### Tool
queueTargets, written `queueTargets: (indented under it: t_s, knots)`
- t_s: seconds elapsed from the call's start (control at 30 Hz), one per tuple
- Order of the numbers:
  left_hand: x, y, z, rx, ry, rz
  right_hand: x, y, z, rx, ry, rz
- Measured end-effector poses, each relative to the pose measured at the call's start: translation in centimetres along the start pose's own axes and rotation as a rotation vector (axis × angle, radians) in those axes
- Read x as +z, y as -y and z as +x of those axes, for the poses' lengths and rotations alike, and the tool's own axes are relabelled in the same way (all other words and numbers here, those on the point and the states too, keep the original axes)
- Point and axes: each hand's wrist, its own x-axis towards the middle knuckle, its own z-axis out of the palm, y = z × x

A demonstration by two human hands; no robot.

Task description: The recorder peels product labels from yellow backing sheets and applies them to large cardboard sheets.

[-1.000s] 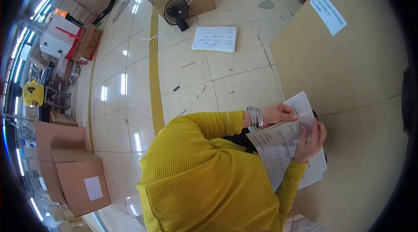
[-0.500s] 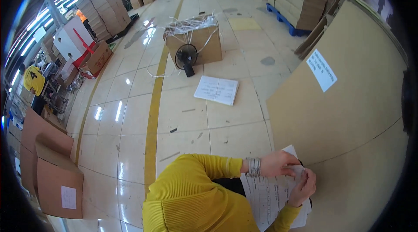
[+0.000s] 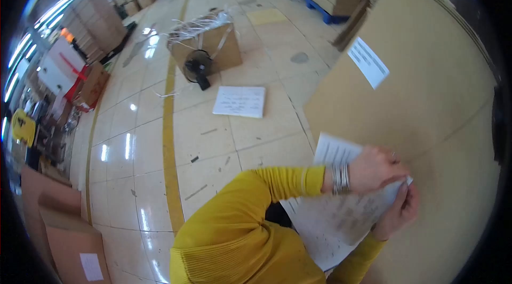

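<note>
My left hand [image 3: 377, 168], with silver bangles at its wrist, is bent over the upper corner of a printed white sheet [image 3: 346, 220]. Close below it my right hand [image 3: 397, 212] pinches the same corner between thumb and fingers. The sheet hangs down in front of a tall brown cardboard carton [image 3: 448, 177] and is partly blurred. Another printed white paper [image 3: 333, 152] shows behind my left wrist. Higher on the carton a white label [image 3: 368, 63] is stuck at a slant. Both arms are in yellow sleeves.
A stack of printed sheets [image 3: 239, 101] lies on the tiled floor. Beyond it stand a small black fan [image 3: 198, 65] and a carton [image 3: 221, 49] topped with white strapping. Stacked cartons rest on a blue pallet [image 3: 314, 7]. Brown cardboard [image 3: 80, 252] stands at the lower left.
Both hands have moved up and right, nearer the carton's face, with the sheet between them. More of the sheet shows below them. The whole view has shifted.
</note>
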Motion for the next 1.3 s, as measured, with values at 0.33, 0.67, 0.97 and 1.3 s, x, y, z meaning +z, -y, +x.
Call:
queueTargets:
  t_s: [0.33, 0.67, 0.97, 1.3]
  knots:
    - [0.4, 2.5, 0.3, -0.036, 0.405, -0.178, -2.5, -2.5, -0.6, 0.093, 0.187, 0.019]
    - [-9.3, 29.9, -13.0, -0.577, -0.09, 0.274, -2.7, -12.7, -6.0, 0.515, 0.012, -0.014]
    - [-33.4, 50.8, -34.0, -1.42, -0.583, 0.76, 6.5, -19.8, -6.8, 0.904, -0.155, 0.214]
    - [-40.2, 60.5, -42.4, -1.571, -0.87, 0.752, 6.9, -27.3, -11.4, 1.305, -0.26, -0.295]
